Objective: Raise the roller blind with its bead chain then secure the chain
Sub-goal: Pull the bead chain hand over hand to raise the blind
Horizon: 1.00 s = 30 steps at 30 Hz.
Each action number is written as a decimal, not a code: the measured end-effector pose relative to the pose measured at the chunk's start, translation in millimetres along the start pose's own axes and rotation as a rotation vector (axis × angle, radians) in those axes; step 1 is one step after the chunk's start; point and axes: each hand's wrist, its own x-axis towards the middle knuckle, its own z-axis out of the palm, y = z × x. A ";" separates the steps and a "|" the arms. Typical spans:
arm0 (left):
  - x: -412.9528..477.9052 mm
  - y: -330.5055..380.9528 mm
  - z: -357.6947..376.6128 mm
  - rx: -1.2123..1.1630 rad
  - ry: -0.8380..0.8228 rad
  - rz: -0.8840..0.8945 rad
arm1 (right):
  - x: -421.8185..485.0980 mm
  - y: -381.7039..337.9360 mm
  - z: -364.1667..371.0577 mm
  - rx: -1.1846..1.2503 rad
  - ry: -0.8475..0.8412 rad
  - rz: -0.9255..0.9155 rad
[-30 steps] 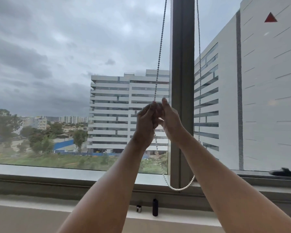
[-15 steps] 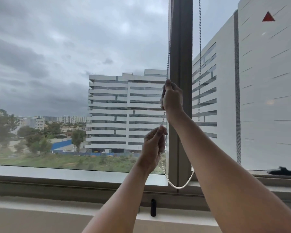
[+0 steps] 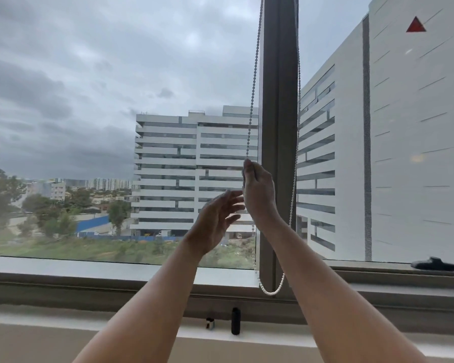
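A white bead chain (image 3: 252, 95) hangs in a long loop beside the dark window mullion (image 3: 279, 113); its bottom curve (image 3: 270, 292) dangles just above the sill. My right hand (image 3: 258, 195) grips the left strand at mid height, fingers curled round it. My left hand (image 3: 216, 221) is just to the left and slightly lower, fingers spread and relaxed, holding nothing, apart from the chain. The blind itself is out of view above the frame; the glass is uncovered.
A grey window sill (image 3: 89, 268) runs across the view. On the ledge below stand a small black cylinder (image 3: 235, 320) and a tiny dark object (image 3: 210, 323). A black window handle (image 3: 435, 264) lies at the right on the frame.
My right hand has pulled the strand down from its higher grip. My left hand has let go of the chain, opened, and risen slightly.
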 end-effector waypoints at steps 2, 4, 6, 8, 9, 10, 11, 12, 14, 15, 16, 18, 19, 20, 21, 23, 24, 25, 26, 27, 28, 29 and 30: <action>11.8 22.8 10.6 -0.061 0.004 0.057 | -11.1 7.2 3.7 -0.011 -0.021 0.014; 22.7 44.1 23.6 -0.051 0.000 0.103 | -24.6 17.5 7.4 -0.020 -0.038 0.015; 30.2 59.9 35.6 0.010 -0.018 0.120 | -38.9 29.5 9.7 -0.022 -0.066 0.042; 35.0 69.6 43.9 0.070 -0.015 0.122 | -52.9 41.4 10.8 -0.019 -0.098 0.065; 36.5 72.3 46.7 0.109 -0.001 0.115 | -59.4 46.4 11.2 -0.022 -0.110 0.068; 37.7 73.8 48.6 0.137 0.020 0.106 | -65.2 51.3 11.1 -0.026 -0.121 0.074; 38.5 74.2 49.8 0.150 0.044 0.098 | -69.9 55.4 10.8 -0.027 -0.131 0.078; 39.2 73.8 50.5 0.156 0.069 0.092 | -73.3 59.1 10.5 -0.027 -0.141 0.083; 40.3 70.4 50.8 0.162 0.123 0.084 | -77.2 63.9 9.6 -0.014 -0.151 0.100; 40.5 68.2 50.3 0.154 0.151 0.093 | -78.0 65.3 9.3 0.003 -0.157 0.109; 40.6 66.4 49.1 0.134 0.170 0.119 | -78.2 66.3 9.3 0.019 -0.167 0.115; 40.9 62.3 45.9 0.092 0.166 0.210 | -77.2 65.8 10.3 0.039 -0.201 0.125; 40.9 60.6 44.8 0.081 0.154 0.260 | -75.7 64.8 11.5 0.052 -0.221 0.133; 40.4 59.5 44.5 0.074 0.141 0.304 | -73.6 64.2 12.0 0.069 -0.242 0.140; 39.5 58.8 44.8 0.068 0.129 0.339 | -71.2 64.0 11.8 0.082 -0.262 0.150; 37.6 58.4 45.6 0.056 0.112 0.391 | -66.0 63.4 8.5 0.103 -0.304 0.182; 36.9 58.9 45.4 0.050 0.108 0.409 | -63.3 62.8 5.9 0.120 -0.332 0.206; 36.2 59.2 45.3 0.042 0.104 0.421 | -60.6 62.2 2.7 0.143 -0.365 0.231; 35.5 59.6 45.1 0.034 0.099 0.428 | -57.8 61.5 -0.6 0.160 -0.393 0.250; 34.8 60.0 45.4 0.024 0.091 0.433 | -54.4 60.3 -3.4 0.164 -0.411 0.258; 34.3 59.9 46.3 0.015 0.080 0.435 | -50.6 58.8 -5.8 0.156 -0.423 0.260; 33.9 59.2 47.6 0.002 0.069 0.432 | -46.1 56.8 -7.8 0.150 -0.428 0.267; 33.6 57.7 49.1 -0.013 0.062 0.423 | -40.8 54.0 -9.6 0.148 -0.416 0.278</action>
